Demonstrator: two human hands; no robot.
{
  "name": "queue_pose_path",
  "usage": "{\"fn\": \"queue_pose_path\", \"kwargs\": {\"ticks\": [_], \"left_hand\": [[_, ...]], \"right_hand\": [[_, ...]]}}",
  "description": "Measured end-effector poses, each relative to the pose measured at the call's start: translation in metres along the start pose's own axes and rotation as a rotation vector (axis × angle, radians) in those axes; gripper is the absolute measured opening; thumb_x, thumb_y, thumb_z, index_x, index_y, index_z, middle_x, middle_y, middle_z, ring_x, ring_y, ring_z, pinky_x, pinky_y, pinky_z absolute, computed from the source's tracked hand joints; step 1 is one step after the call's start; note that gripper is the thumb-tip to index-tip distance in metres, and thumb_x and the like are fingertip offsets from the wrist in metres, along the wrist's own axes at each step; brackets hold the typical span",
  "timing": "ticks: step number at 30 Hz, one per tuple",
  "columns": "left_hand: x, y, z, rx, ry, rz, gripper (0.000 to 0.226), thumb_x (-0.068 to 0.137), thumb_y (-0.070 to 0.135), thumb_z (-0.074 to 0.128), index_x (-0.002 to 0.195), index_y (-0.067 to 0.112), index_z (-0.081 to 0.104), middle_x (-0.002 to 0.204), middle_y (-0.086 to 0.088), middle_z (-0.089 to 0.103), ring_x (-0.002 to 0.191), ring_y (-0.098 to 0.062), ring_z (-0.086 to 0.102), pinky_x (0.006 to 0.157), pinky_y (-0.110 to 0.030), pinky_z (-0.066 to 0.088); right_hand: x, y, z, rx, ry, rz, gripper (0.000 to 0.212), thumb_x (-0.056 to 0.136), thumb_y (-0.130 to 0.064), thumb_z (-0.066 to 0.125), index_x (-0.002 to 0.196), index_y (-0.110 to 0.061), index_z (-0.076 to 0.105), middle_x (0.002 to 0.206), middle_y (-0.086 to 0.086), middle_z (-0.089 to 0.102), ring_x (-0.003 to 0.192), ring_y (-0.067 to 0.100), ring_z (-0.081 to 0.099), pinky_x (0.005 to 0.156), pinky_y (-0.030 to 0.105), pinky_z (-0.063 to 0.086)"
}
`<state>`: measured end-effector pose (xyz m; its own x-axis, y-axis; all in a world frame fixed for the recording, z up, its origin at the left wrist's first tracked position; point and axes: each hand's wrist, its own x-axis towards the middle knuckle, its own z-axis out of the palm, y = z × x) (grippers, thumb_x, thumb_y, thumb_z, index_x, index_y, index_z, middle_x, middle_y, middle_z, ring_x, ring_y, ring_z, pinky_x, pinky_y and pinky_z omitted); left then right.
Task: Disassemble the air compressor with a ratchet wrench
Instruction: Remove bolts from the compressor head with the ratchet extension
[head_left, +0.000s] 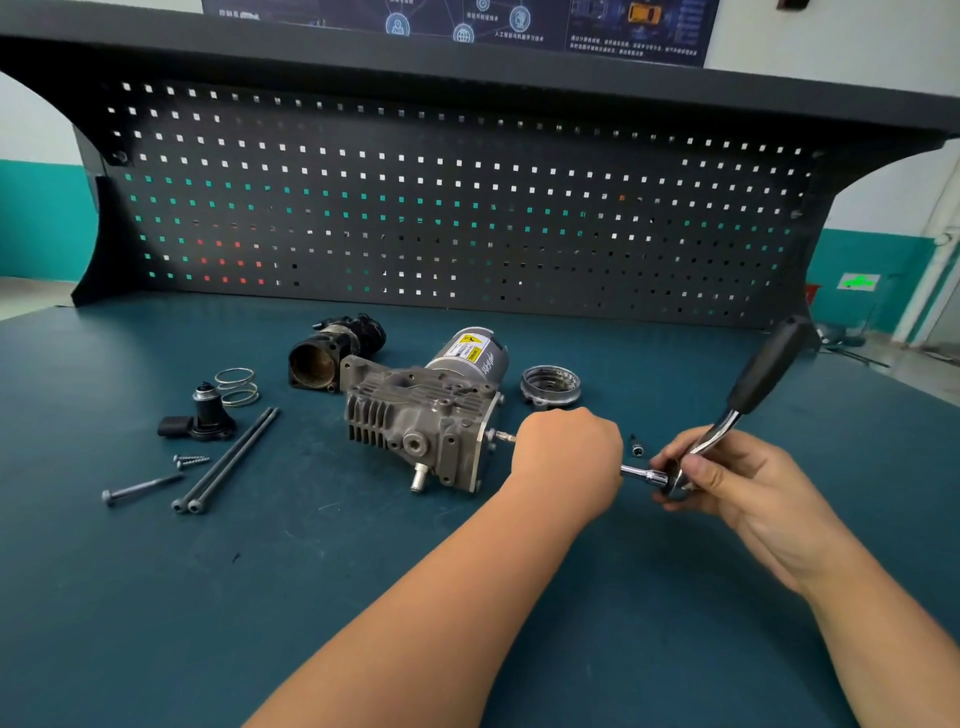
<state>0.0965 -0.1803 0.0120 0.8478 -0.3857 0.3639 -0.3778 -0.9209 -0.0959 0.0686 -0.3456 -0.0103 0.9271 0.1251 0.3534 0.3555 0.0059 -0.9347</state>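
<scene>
At my desk (363, 597), one air compressor (421, 421) lies on its side at the middle, motor end toward the pegboard (457, 208). My left hand (569, 449) is curled in a fist round the extension bar (639, 472), right beside the compressor's end plate. My right hand (727, 473) pinches the head of the one ratchet wrench (727, 421) in its fingers (670, 460), the black grip tilted up and away.

Loose parts lie to the left: two long bolts (228, 460) side by side, one shorter bolt (140, 488), two small screws (191, 460), one spring (236, 387) and one black valve piece (202, 415). One small socket (636, 446) stands between my hands.

The desk wears a dark teal mat. Behind the pegboard are white walls with a teal band and a blue poster (457, 21).

A black housing (332, 353) shows its open bore behind the compressor. A round metal cap (550, 384) lies open side up, and what sits inside I cannot quite make out.
</scene>
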Motion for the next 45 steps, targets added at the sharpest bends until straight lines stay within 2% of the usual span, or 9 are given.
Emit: {"fn": "queue_pose_path", "kwargs": {"ticks": [5,13,20,23,28,39,40,42,45], "left_hand": [[-0.001,-0.001,0.001,-0.018,-0.016,-0.005,0.015,0.092,0.029,0.050,0.083,0.018,0.047,0.092,-0.006,0.061,0.067,-0.024,0.041,0.047,-0.026,0.019],[-0.002,0.000,-0.003,-0.064,-0.006,-0.036,0.017,0.091,0.030,0.052,0.081,0.019,0.044,0.085,-0.006,0.056,0.067,-0.024,0.040,0.046,-0.025,0.016],[-0.001,-0.003,-0.001,-0.087,-0.006,-0.028,0.026,0.089,0.032,0.053,0.075,0.016,0.038,0.063,-0.001,0.031,0.063,-0.022,0.038,0.046,-0.024,0.018],[0.000,-0.005,-0.002,-0.099,-0.013,-0.019,0.034,0.087,0.033,0.054,0.067,0.016,0.033,0.062,-0.001,0.030,0.057,-0.019,0.033,0.046,-0.024,0.018],[0.001,-0.009,-0.004,-0.126,-0.047,-0.012,0.040,0.084,0.034,0.057,0.059,0.017,0.030,0.061,0.000,0.034,0.050,-0.015,0.030,0.046,-0.024,0.021],[-0.001,-0.014,-0.002,-0.109,-0.068,0.024,0.041,0.083,0.032,0.059,0.059,0.017,0.030,0.062,0.001,0.032,0.057,-0.020,0.035,0.046,-0.024,0.021],[-0.001,-0.013,-0.002,-0.103,-0.070,0.038,0.038,0.083,0.032,0.058,0.060,0.015,0.032,0.062,0.001,0.032,0.059,-0.021,0.036,0.047,-0.025,0.023],[0.000,-0.012,-0.002,-0.113,-0.064,0.086,0.025,0.085,0.032,0.055,0.070,0.014,0.045,0.062,0.001,0.032,0.064,-0.024,0.040,0.052,-0.027,0.027],[0.001,-0.012,-0.005,-0.149,-0.041,0.156,0.016,0.086,0.030,0.050,0.086,0.018,0.060,0.062,0.002,0.036,0.068,-0.025,0.043,0.053,-0.028,0.028]], "right_hand": [[0.001,0.002,0.002,-0.005,0.034,0.099,0.020,0.076,-0.017,0.055,0.087,-0.002,0.061,0.073,0.009,0.068,0.056,0.028,0.065,0.050,0.029,0.055],[0.008,0.003,0.010,0.026,0.116,0.261,0.027,0.091,-0.021,0.048,0.089,0.000,0.064,0.064,0.012,0.061,0.039,0.019,0.056,0.036,0.020,0.044],[0.011,0.005,0.011,0.071,0.141,0.476,0.039,0.079,-0.037,0.058,0.090,-0.001,0.067,0.062,0.012,0.068,0.033,0.007,0.045,0.032,0.013,0.035],[0.012,0.005,0.012,0.119,0.161,0.550,0.039,0.068,-0.041,0.062,0.085,-0.007,0.065,0.062,0.013,0.068,0.031,0.006,0.043,0.029,0.011,0.033],[0.010,0.003,0.011,0.193,0.126,0.571,0.036,0.067,-0.038,0.063,0.087,-0.008,0.062,0.065,0.015,0.068,0.034,0.008,0.047,0.030,0.013,0.037],[0.002,-0.001,0.013,0.134,0.031,0.259,0.011,0.071,-0.014,0.060,0.082,-0.011,0.059,0.072,0.010,0.068,0.051,0.027,0.064,0.043,0.026,0.052],[0.001,-0.001,0.013,0.070,0.014,0.181,0.006,0.072,-0.008,0.061,0.076,-0.012,0.062,0.076,0.007,0.070,0.057,0.026,0.066,0.049,0.026,0.054],[-0.002,0.001,0.012,-0.178,-0.036,-0.030,0.021,0.074,0.006,0.063,0.064,-0.012,0.064,0.083,-0.003,0.070,0.073,0.015,0.067,0.065,0.020,0.054],[-0.006,-0.004,0.017,-0.480,-0.133,-0.250,0.009,0.067,-0.004,0.071,0.063,-0.011,0.068,0.094,-0.007,0.064,0.086,0.006,0.061,0.078,0.010,0.045]]}}
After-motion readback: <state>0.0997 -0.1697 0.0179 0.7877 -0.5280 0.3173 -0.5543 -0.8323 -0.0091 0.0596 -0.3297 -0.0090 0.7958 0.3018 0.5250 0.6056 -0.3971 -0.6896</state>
